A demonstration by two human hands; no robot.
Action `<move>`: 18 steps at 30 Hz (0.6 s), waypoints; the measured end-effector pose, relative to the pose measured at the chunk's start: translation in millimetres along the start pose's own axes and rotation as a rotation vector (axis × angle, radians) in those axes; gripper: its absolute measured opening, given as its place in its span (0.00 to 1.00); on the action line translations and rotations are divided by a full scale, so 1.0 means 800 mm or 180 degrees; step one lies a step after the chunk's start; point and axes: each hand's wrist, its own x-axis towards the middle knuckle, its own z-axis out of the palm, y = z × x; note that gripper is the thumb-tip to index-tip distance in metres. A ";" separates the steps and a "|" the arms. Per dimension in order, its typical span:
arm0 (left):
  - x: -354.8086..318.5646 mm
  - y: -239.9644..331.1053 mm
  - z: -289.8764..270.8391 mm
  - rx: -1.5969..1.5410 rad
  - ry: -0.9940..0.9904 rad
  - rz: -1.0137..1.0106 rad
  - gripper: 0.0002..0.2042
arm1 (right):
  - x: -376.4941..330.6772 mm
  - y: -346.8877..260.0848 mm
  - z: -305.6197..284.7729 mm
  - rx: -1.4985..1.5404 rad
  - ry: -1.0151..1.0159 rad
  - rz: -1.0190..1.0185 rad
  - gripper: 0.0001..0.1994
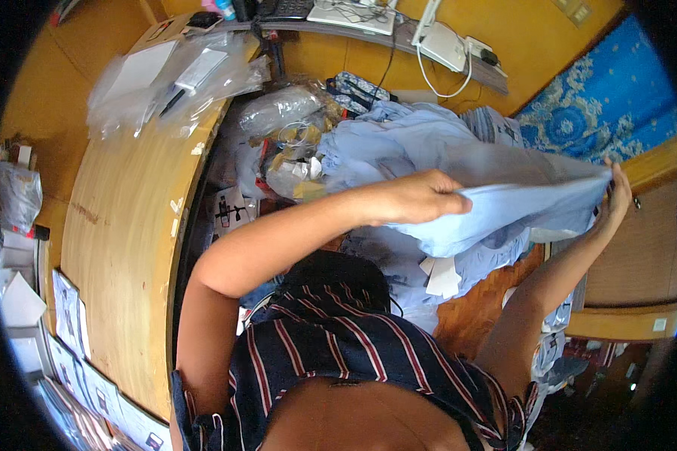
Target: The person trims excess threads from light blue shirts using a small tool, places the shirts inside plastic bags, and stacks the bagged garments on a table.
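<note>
A light blue garment (504, 214) is stretched out between my two hands, its upper edge taut and slightly blurred. My left hand (421, 198) pinches its near left end, with the forearm reaching across from the left. My right hand (615, 197) is closed on the far right corner, that arm stretched out to the right. The garment hangs over a heap of similar light blue clothes (384, 143), partly hiding it. Several white paper cards (442, 276) show just below the cloth; I cannot tell whether they are attached to anything. The garment's exact kind does not show.
A wooden table (128, 225) stands at the left, clear plastic bags (180, 83) at its far end. Plastic-wrapped bundles (278, 109) lie beyond my left arm. A shelf with a white router (440, 46) and cables runs along the back wall. A blue patterned curtain (609, 98) hangs at right.
</note>
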 end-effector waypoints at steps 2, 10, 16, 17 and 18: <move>-0.010 0.039 -0.018 0.0630 -0.0029 -0.0241 0.20 | 0.008 -0.008 -0.018 0.0215 -0.0174 -0.0015 0.13; -0.105 0.187 -0.117 0.0503 0.3429 0.2228 0.15 | -0.100 -0.103 0.137 -0.1596 -0.1573 -0.2166 0.20; -0.331 0.175 -0.157 0.0640 0.3690 0.3486 0.18 | -0.102 -0.053 0.231 -0.1725 -0.0623 -0.1645 0.15; -0.380 0.173 -0.134 0.0832 0.3820 0.3556 0.18 | -0.101 -0.033 0.258 -0.0972 -0.0442 -0.2101 0.15; -0.426 0.159 -0.111 0.0983 0.3963 0.3599 0.19 | -0.130 -0.046 0.296 0.0247 -0.0577 -0.1723 0.14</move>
